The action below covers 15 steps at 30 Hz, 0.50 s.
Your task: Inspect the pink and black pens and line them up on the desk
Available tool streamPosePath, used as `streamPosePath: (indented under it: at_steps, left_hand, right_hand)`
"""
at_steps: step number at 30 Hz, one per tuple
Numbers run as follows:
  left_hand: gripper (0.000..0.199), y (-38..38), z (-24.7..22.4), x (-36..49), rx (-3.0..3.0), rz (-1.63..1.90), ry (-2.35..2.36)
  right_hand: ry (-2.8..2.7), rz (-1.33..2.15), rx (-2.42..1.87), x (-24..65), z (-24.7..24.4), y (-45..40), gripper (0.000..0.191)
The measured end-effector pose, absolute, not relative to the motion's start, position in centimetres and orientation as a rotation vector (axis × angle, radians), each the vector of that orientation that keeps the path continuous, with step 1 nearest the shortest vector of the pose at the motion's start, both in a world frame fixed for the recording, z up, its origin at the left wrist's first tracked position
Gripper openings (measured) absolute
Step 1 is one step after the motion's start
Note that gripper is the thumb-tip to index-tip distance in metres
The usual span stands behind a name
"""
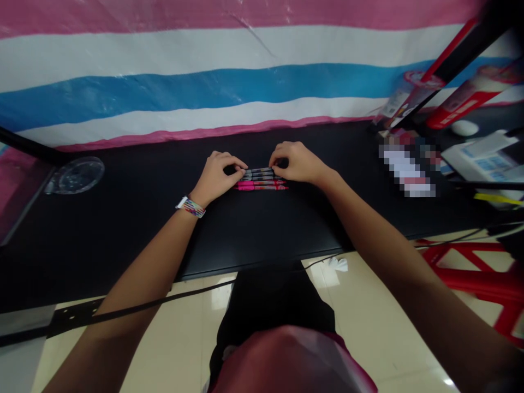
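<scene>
Several pens lie side by side in a row on the black table (262, 229), pointing left to right. Those at the back are grey and dark pens (258, 173); nearest me are the pink pens (262, 186). My left hand (218, 176) is closed in a pinch at the left end of the rearmost grey pen. At its right end my right hand (301, 162) is pinched too, thumb and index finger together. The fingertips partly cover the pen ends. A patterned band (191, 207) circles my left wrist.
A clear plastic lid (79, 174) lies at the left. Toward the right stand a drink cup with a straw (413, 95) and a red-and-white cup (466, 101), near a white box (487, 155). Striped sheeting (204, 87) hangs behind the table. A red stool (475, 273) is below right.
</scene>
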<state>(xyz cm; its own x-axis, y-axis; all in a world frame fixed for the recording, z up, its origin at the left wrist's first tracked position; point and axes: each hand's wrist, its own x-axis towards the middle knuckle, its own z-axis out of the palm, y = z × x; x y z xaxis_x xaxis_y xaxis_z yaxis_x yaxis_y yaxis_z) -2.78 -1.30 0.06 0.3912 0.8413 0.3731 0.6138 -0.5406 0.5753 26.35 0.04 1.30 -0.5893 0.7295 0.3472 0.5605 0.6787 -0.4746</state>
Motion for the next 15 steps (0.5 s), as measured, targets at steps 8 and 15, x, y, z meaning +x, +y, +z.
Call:
streamPosePath:
  at_steps: [8,15]
  left_hand:
    - [0.006,-1.48,0.27,-2.44,2.321,0.882,1.244]
    - [0.011,-1.53,0.25,-2.45,2.311,0.908,1.247]
  right_hand:
    - [-2.379,0.439,-0.995,26.36,1.54,-0.33,0.018]
    - [-2.276,0.444,-0.989,25.79,2.21,-0.93,0.017]
